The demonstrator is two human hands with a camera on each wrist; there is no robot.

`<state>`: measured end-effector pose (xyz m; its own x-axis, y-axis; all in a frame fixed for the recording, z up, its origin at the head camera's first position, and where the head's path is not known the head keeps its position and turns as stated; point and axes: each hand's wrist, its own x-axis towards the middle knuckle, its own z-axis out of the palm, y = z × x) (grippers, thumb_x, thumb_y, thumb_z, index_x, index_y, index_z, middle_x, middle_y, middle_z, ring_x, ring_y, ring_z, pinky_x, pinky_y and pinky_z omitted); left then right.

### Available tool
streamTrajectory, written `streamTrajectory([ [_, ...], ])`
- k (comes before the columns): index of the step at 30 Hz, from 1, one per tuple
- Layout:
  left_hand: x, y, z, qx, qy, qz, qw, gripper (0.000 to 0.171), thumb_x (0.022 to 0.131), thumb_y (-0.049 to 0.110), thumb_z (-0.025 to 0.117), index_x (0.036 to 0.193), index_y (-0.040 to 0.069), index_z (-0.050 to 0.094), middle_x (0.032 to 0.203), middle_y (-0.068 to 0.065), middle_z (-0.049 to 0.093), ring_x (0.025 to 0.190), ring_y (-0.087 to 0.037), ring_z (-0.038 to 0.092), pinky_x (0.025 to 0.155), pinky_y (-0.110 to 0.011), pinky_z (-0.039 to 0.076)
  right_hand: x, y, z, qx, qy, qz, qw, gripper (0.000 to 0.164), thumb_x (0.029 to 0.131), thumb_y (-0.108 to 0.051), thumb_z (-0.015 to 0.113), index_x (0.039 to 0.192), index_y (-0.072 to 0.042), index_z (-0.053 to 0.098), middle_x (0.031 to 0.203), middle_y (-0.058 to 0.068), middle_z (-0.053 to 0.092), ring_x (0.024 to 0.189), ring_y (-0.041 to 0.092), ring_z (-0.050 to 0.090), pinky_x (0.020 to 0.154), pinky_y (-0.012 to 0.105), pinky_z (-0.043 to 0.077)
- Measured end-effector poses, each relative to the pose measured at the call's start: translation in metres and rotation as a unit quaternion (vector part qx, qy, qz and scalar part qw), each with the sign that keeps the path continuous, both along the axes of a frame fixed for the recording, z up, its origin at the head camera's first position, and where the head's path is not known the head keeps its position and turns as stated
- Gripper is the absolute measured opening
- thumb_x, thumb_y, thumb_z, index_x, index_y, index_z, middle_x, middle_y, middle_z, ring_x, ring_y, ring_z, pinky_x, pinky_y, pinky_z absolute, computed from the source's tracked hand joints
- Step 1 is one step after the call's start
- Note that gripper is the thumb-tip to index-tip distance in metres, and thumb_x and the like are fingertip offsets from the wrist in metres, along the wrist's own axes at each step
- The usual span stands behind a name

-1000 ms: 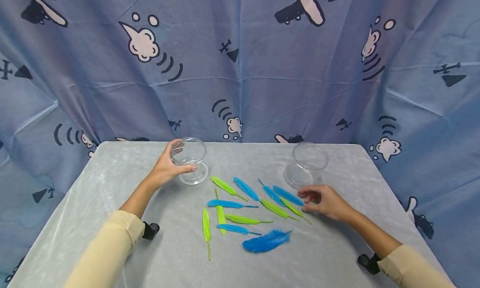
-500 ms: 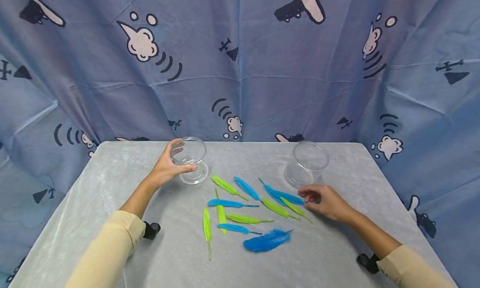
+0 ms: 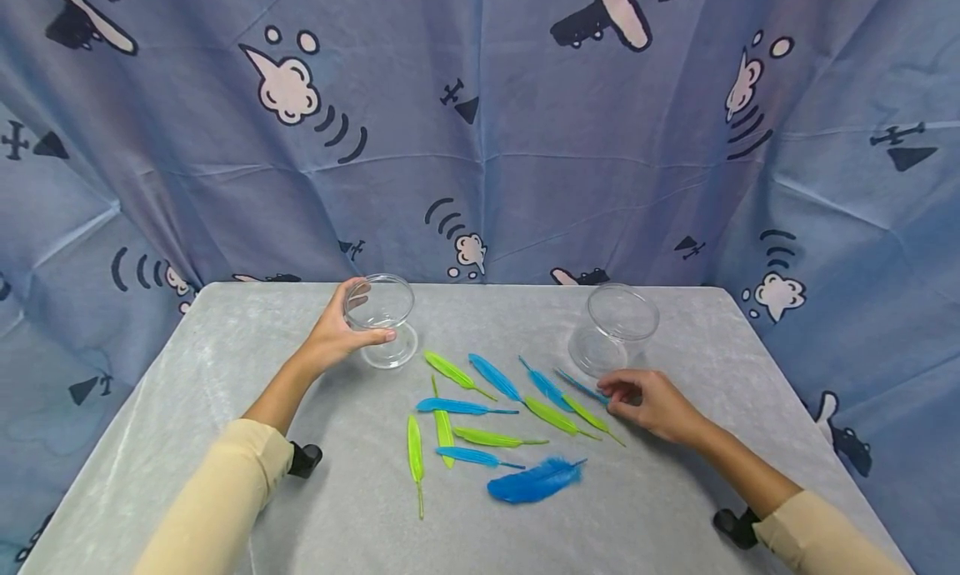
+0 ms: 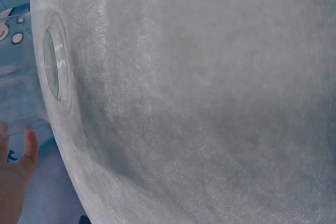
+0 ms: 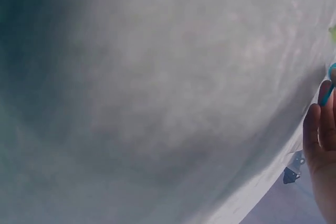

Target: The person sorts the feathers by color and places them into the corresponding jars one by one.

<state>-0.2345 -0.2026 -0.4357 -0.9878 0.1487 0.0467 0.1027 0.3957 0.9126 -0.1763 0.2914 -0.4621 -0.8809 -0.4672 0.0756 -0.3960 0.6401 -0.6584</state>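
Note:
My left hand (image 3: 330, 337) grips a clear cup (image 3: 389, 357) at the back left of the table, its thumb across the near side and its fingers behind. That cup (image 4: 56, 61) stands upright in the left wrist view and nothing shows inside it. On the right, my right hand (image 3: 651, 404) pinches the end of a blue feather (image 3: 579, 385), which is turned edge-on. In the right wrist view only a bit of the blue feather (image 5: 327, 96) shows at the fingertips. Beside it lie a green feather (image 3: 588, 418) and another blue feather (image 3: 546, 387).
A second clear cup (image 3: 611, 342) stands just behind my right hand. Several green and blue feathers lie across the middle of the grey table (image 3: 360, 508), among them a broad fluffy blue feather (image 3: 532, 481) nearest me. A patterned blue curtain (image 3: 480, 125) hangs behind.
The blue feather in my right fingers has turned from flat to edge-on, after shifting slightly left. My left hand and the cups have stayed in place.

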Motion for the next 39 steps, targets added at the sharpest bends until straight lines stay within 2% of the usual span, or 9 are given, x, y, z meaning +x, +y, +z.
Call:
streamTrajectory([
  [8, 0.001, -0.002, 0.0, -0.007, 0.0, 0.0, 1.0, 0.107, 0.077, 0.025, 0.088, 0.156, 0.011, 0.019, 0.157, -0.016, 0.031, 0.146, -0.035, 0.028, 0.115, -0.056, 0.027, 0.002, -0.004, 0.01, -0.018, 0.006, -0.007, 1.0, 0.024, 0.085, 0.003, 0.075, 0.108, -0.003, 0.072, 0.098, 0.003, 0.072, 0.081, 0.009, 0.065, 0.076, 0.027, 0.056],
  [14, 0.0, -0.002, 0.0, -0.013, -0.004, -0.001, 0.9999, 0.108, 0.077, 0.027, 0.088, 0.157, 0.012, 0.017, 0.158, -0.015, 0.03, 0.146, -0.036, 0.027, 0.114, -0.057, 0.028, 0.003, -0.015, 0.023, -0.051, 0.023, 0.02, 0.998, 0.021, 0.088, -0.002, 0.074, 0.109, -0.004, 0.072, 0.099, 0.004, 0.072, 0.081, 0.01, 0.066, 0.076, 0.026, 0.056],
  [20, -0.001, -0.002, 0.0, -0.01, -0.006, -0.004, 0.9999, 0.108, 0.077, 0.028, 0.088, 0.157, 0.012, 0.017, 0.158, -0.015, 0.03, 0.146, -0.035, 0.026, 0.115, -0.057, 0.027, 0.002, -0.033, 0.041, -0.076, 0.044, 0.044, 0.995, 0.022, 0.088, 0.001, 0.074, 0.109, -0.003, 0.072, 0.1, 0.004, 0.073, 0.082, 0.011, 0.067, 0.076, 0.027, 0.057],
  [26, 0.0, -0.002, 0.001, -0.009, -0.001, -0.002, 1.0, 0.107, 0.077, 0.027, 0.088, 0.156, 0.011, 0.018, 0.158, -0.015, 0.031, 0.146, -0.035, 0.027, 0.115, -0.056, 0.027, -0.008, -0.049, 0.064, -0.088, 0.052, 0.053, 0.993, 0.022, 0.089, 0.002, 0.072, 0.11, -0.002, 0.071, 0.101, 0.007, 0.072, 0.085, 0.013, 0.068, 0.077, 0.029, 0.057],
  [33, 0.0, -0.002, 0.0, -0.008, -0.004, -0.002, 1.0, 0.107, 0.077, 0.026, 0.088, 0.156, 0.011, 0.017, 0.158, -0.015, 0.031, 0.146, -0.036, 0.027, 0.114, -0.057, 0.029, -0.025, -0.067, 0.084, -0.095, 0.056, 0.049, 0.993, 0.022, 0.09, 0.002, 0.071, 0.112, -0.001, 0.071, 0.104, 0.009, 0.073, 0.087, 0.017, 0.069, 0.078, 0.024, 0.056],
  [39, -0.001, -0.002, -0.001, -0.011, -0.006, -0.003, 0.9999, 0.107, 0.077, 0.027, 0.088, 0.156, 0.012, 0.018, 0.158, -0.014, 0.031, 0.145, -0.036, 0.028, 0.112, -0.058, 0.03, -0.041, -0.081, 0.105, -0.105, 0.082, 0.049, 0.99, 0.024, 0.09, 0.001, 0.071, 0.113, 0.001, 0.071, 0.105, 0.012, 0.072, 0.088, 0.022, 0.069, 0.078, 0.024, 0.056],
])
